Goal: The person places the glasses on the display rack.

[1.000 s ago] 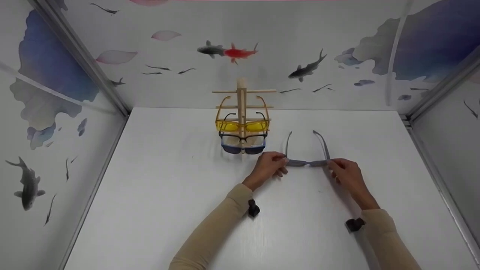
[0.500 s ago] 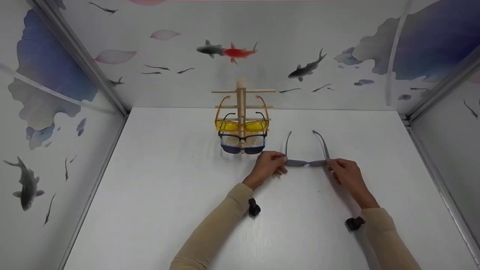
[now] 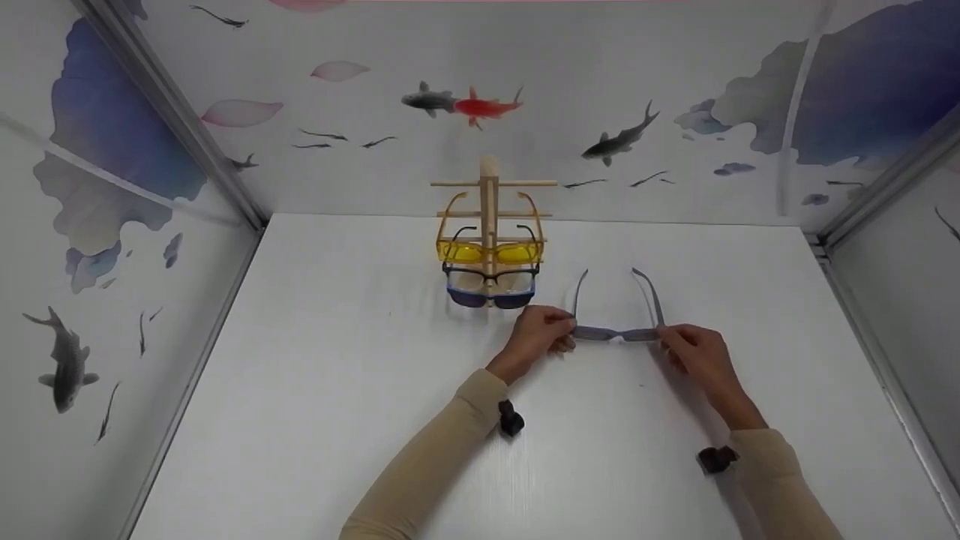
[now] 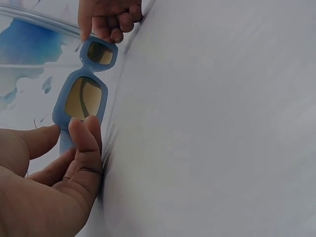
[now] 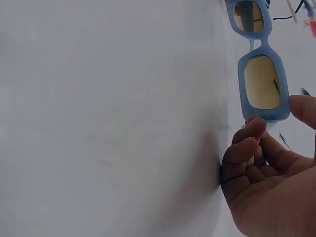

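Both hands hold one pair of blue-framed sunglasses (image 3: 596,332) with brownish-yellow lenses, its temples unfolded and pointing toward the back wall. My left hand (image 3: 538,335) pinches the left outer corner of the frame, near the hinge. At the opposite corner, my right hand (image 3: 697,358) pinches the frame between thumb and fingers. In the left wrist view, the left thumb and fingers (image 4: 85,143) close on the near end of the blue frame. The right wrist view shows the right fingers (image 5: 242,153) curled at the frame's lower corner, close over the white table (image 5: 108,118).
A wooden glasses stand (image 3: 489,199) rises left of the hands. It carries yellow glasses (image 3: 517,253), clear glasses with a dark frame (image 3: 529,276) and dark-lensed sunglasses (image 3: 514,301). Its top peg (image 3: 529,183) is bare. Printed walls (image 3: 360,172) enclose the table (image 3: 315,390).
The sunglasses have tipped slightly, with the front and temple tips a little lower in the head view. Both hands keep their pinch. The whole head view has shifted slightly.
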`<state>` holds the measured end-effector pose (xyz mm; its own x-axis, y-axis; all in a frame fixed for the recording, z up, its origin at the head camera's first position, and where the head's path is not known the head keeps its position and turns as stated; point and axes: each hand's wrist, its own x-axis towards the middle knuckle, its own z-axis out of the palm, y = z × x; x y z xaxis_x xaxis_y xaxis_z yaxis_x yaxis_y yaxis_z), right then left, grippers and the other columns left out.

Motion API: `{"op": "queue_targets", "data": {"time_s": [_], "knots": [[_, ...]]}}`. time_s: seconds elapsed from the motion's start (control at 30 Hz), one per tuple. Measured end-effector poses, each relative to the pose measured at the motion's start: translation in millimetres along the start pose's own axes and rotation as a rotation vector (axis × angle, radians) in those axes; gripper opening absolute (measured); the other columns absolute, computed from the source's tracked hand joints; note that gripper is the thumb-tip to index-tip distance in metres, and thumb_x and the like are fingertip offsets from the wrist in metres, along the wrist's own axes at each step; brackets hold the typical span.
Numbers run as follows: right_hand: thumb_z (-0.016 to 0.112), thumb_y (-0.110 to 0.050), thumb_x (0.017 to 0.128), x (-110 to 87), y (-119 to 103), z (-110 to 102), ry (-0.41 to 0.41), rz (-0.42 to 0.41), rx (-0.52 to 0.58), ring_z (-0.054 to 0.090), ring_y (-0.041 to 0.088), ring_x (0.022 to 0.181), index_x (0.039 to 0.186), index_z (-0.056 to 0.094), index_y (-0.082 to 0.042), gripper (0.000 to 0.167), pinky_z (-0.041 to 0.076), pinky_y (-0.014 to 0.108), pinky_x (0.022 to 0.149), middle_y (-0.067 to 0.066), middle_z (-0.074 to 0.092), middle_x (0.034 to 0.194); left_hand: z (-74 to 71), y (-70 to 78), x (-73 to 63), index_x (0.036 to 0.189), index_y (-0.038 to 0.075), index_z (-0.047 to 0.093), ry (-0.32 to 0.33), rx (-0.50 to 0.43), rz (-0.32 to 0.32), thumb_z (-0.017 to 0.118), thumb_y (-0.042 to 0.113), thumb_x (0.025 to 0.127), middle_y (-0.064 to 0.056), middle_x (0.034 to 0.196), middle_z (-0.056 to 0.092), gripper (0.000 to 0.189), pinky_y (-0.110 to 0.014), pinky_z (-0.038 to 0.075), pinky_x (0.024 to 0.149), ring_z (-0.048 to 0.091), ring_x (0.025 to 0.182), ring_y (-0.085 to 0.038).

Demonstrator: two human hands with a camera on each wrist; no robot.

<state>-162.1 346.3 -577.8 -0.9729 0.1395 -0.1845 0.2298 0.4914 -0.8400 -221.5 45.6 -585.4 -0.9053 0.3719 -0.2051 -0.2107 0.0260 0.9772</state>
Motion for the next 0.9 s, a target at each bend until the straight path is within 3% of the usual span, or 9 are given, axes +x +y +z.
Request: {"op": "queue_targets", "data": {"time_s": [0.17, 0.37, 0.5, 0.9], "knots": [[0.067, -0.046, 0.111, -6.0, 0, 0, 0.008, -0.002, 0.052, 0.059, 0.017, 0.088, 0.127, 0.075, 0.003, 0.052, 0.054, 0.025, 0.072, 0.014, 0.070, 0.104, -3.5, 2.7, -5.1, 0.128, -0.009, 0.076, -0.023, -0.031, -0.001, 0.071, 0.011, 0.108, -0.026, 0.106, 0.079, 0.028, -0.028, 0.062, 0.072, 0.075, 0.080, -0.021], [0.065, -0.044, 0.112, -11.4, 2, 1, 0.008, -0.011, 0.065, 0.059, 0.016, 0.085, 0.125, 0.074, 0.003, 0.050, 0.053, 0.028, 0.069, 0.013, 0.068, 0.100, -10.0, 6.9, -10.1, 0.137, -0.007, 0.072, -0.081, -0.051, -0.027, 0.071, 0.016, 0.109, -0.011, 0.106, 0.079, 0.036, -0.031, 0.064, 0.080, 0.075, 0.086, -0.019], [0.065, -0.044, 0.112, -15.0, 0, 1, 0.005, -0.021, 0.093, 0.060, 0.015, 0.084, 0.124, 0.074, 0.005, 0.050, 0.054, 0.028, 0.070, 0.012, 0.068, 0.099, -13.8, 8.8, -14.1, 0.144, -0.005, 0.068, -0.126, -0.040, -0.025, 0.072, 0.020, 0.109, -0.007, 0.109, 0.079, 0.043, -0.031, 0.064, 0.084, 0.075, 0.091, -0.019], [0.066, -0.037, 0.113, -27.3, -11, -1, 0.012, -0.101, 0.187, 0.062, 0.017, 0.083, 0.120, 0.073, 0.007, 0.045, 0.056, 0.026, 0.072, 0.014, 0.068, 0.095, -13.2, 25.3, -25.3, 0.150, -0.006, 0.061, -0.136, -0.102, -0.036, 0.075, 0.018, 0.107, -0.006, 0.108, 0.077, 0.050, -0.028, 0.061, 0.079, 0.074, 0.092, -0.019]]}}
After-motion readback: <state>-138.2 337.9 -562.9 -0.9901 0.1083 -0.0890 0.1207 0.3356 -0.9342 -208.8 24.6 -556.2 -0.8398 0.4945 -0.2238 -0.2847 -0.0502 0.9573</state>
